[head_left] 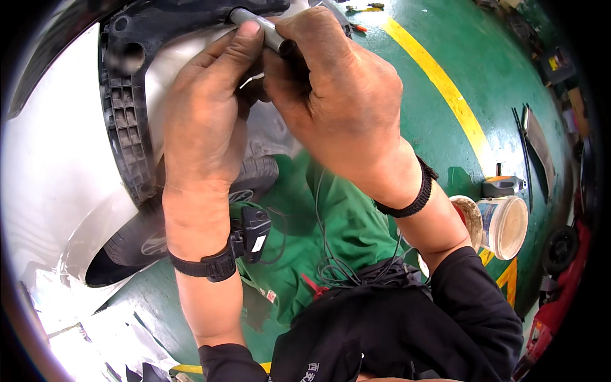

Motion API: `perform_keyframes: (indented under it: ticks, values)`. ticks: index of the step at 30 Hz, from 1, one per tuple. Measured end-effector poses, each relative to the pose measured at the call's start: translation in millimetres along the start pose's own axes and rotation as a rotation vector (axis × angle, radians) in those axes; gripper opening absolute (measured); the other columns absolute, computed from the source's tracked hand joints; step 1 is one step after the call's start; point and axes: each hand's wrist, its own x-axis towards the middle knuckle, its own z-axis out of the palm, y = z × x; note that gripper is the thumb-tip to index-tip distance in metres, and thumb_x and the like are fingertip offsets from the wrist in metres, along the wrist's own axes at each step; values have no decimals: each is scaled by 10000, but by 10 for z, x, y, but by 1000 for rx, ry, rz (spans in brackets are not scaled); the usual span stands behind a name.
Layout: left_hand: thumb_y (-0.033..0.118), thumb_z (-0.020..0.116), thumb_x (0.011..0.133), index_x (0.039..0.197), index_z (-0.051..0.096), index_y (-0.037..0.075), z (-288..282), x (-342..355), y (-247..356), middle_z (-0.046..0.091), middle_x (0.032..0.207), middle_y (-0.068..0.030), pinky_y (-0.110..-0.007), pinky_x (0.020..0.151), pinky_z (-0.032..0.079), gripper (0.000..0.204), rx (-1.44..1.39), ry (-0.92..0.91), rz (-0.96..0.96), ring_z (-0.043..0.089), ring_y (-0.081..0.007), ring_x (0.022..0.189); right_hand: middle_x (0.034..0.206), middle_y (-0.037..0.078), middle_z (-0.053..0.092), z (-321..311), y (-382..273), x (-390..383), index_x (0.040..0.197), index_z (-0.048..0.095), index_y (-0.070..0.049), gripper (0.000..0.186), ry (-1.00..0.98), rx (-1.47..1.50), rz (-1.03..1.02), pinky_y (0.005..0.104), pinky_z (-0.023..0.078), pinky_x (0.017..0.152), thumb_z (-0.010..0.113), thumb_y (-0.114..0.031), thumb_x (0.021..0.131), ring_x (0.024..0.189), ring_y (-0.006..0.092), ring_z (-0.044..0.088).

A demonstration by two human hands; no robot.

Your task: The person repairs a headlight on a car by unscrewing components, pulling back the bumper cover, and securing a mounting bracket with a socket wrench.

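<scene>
Metal tube (259, 30) held at the right upper edge of a black plastic panel (151, 39), the landmark for all places given here. The tube is short, smooth and silvery grey, cylindrical, with a dark near end; it lies obliquely, its far end overlapping the panel's edge, contact there being unclear. The left hand (205, 108), in front of the panel, has its fingers closed on the tube, thumb along the side. The right hand (347, 95), right of the panel, has its fingers bent inward at the near end; their grip is partly hidden, and what they hold cannot be told. Left of the panel: white bodywork (60, 127). Below it: a tyre (137, 239). Well to its right: a glossy green floor (423, 118) crossed by a yellow line (442, 79), with a pale bucket (510, 224) and, just beside that, a grey bottle (501, 186).
</scene>
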Motion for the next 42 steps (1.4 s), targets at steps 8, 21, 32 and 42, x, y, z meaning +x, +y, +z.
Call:
perform_keyframes:
  ticks: [8, 21, 32, 42]
  values:
    - [279, 586, 995, 1097, 686, 21, 64, -2, -9, 684, 980, -25, -261, 779, 465, 294, 116, -24, 43, 606, -119, 871, 629, 112, 563, -82, 61, -3, 866, 472, -34, 191, -27, -122, -46, 398, 481, 524, 656, -48, 818, 589, 304, 608]
    - [239, 484, 1035, 1066, 656, 24, -87, 78, -163, 659, 976, -27, -288, 886, 446, 276, -460, -186, 16, 595, -136, 944, 596, 108, 603, 8, -30, 180, 839, 542, -28, 206, -205, -266, -17, 363, 480, 460, 640, -192, 914, 504, 272, 616]
    - [212, 498, 1036, 966, 642, 47, 134, 161, -165, 631, 863, -3, -253, 825, 447, 230, -575, -68, -110, 578, -94, 863, 756, 148, 607, -104, -148, 222, 970, 509, -17, 263, -144, -386, -4, 423, 522, 545, 650, -228, 901, 645, 312, 645]
    - [226, 500, 1037, 1096, 627, -38, 140, 195, -159, 655, 1027, -64, -287, 927, 452, 299, -733, -86, -109, 601, -151, 971, 537, 91, 591, 7, -156, 289, 831, 593, -35, 316, -128, -587, 91, 379, 507, 473, 593, -320, 970, 500, 283, 632]
